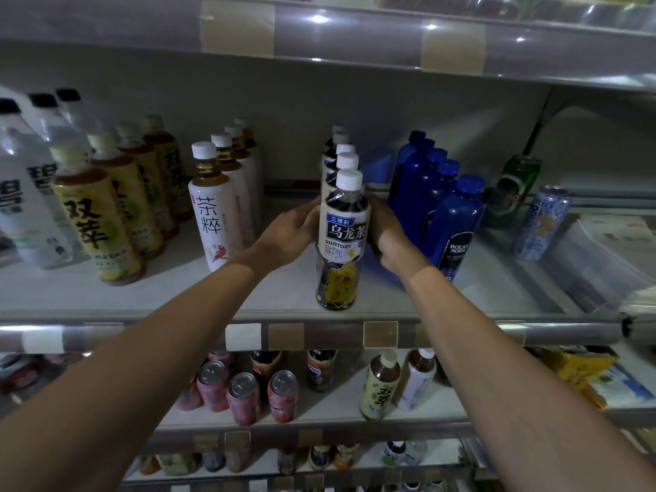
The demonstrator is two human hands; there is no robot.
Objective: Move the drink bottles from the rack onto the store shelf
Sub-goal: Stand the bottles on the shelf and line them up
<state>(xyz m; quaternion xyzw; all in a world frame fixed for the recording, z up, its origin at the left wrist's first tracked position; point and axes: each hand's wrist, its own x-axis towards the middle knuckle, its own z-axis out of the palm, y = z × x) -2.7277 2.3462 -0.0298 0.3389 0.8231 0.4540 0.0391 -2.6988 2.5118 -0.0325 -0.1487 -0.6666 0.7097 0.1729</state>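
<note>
The left forearm (142,342) and the right forearm (497,332) reach from the bottom edge up to the middle shelf. There the left hand (289,230) and the right hand (387,236) hold one oolong tea bottle (342,243) between them, with fingers curled on its two sides at label height (the fingertips are mostly hidden behind it). The bottle stands upright on the shelf board (177,296), close to its front edge, with its white cap on.

Just behind the grip, a row of the same bottles (340,154) runs toward the back wall. Right of the grip, very near the right hand, stand blue bottles (454,221), and farther right two cans (543,221). Left of the grip stand white tea bottles (213,214), then yellow-label tea bottles (96,221). Below the grip, on the lower shelf, stand pink cans (245,395).
</note>
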